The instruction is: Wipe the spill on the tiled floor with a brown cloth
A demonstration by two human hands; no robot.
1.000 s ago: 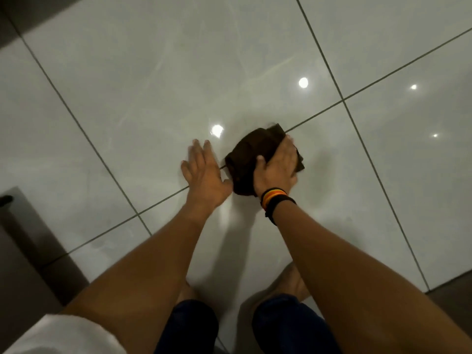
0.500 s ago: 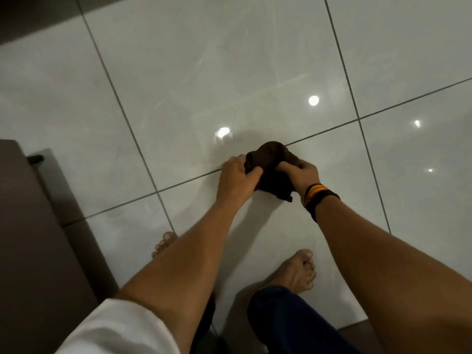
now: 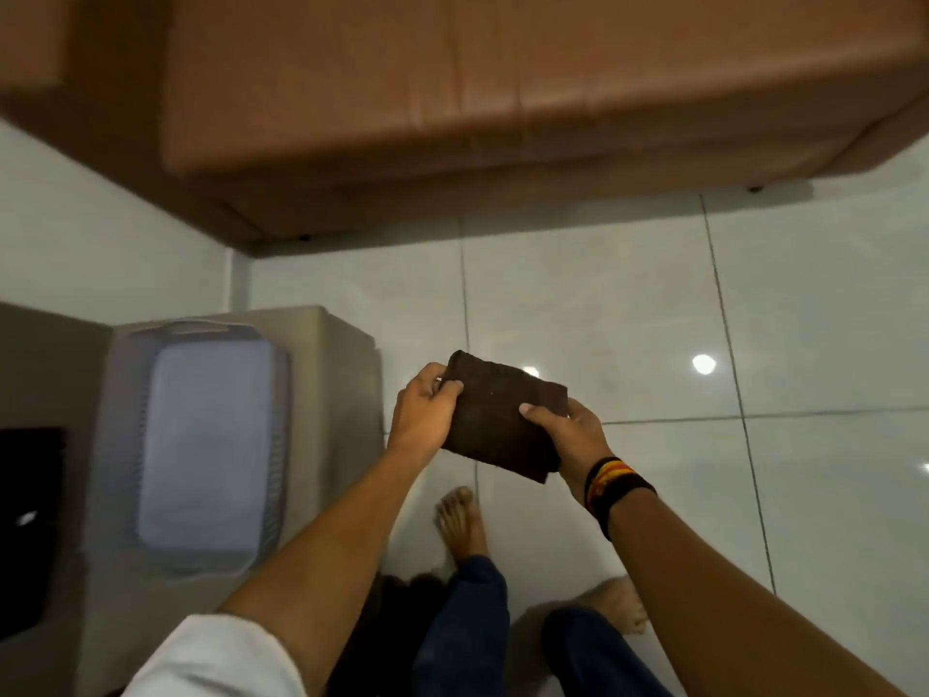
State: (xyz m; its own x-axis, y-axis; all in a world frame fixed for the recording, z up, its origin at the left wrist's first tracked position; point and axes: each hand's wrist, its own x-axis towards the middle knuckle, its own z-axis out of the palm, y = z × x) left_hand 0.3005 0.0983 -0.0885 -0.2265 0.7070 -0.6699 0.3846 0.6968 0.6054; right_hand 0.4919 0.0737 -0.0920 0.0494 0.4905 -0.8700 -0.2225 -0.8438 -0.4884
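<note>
A dark brown cloth [image 3: 497, 420], folded into a flat rectangle, is held up in the air above the glossy white tiled floor [image 3: 653, 304]. My left hand [image 3: 425, 412] pinches its upper left corner. My right hand [image 3: 568, 435], with striped bands on the wrist, grips its right edge with the thumb on top. No spill shows on the tiles; only bright reflections of ceiling lights.
A brown leather sofa [image 3: 452, 103] fills the top of the view. A low beige table [image 3: 332, 374] at the left carries a grey plastic basket [image 3: 211, 445]. A black object [image 3: 30, 525] sits at the far left. My bare feet [image 3: 460, 520] stand below the cloth.
The cloth has come up off the floor and been flattened between both hands. The view has swung up and left, bringing the sofa, table and basket into sight.
</note>
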